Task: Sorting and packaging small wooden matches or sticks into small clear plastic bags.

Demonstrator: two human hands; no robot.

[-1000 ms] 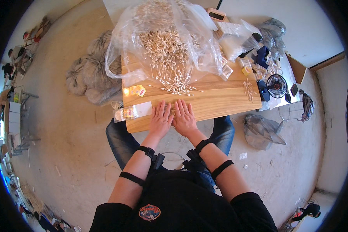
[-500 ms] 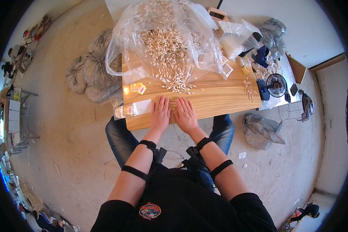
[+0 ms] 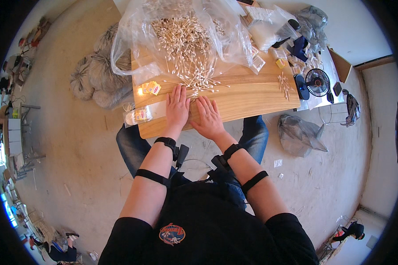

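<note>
- Both hands lie flat, side by side, on the wooden table (image 3: 252, 99), much as 1 second ago; the left hand (image 3: 177, 107) has crept slightly forward.
- The right hand (image 3: 208, 117) keeps its fingers spread and released, grasping nothing; the left looks the same.
- The cotton swabs (image 3: 194, 81) spill from the clear plastic bag (image 3: 132, 48), the nearest ones at the fingertips.
- Judged so, the hands are gathering loose swabs between them.
</note>
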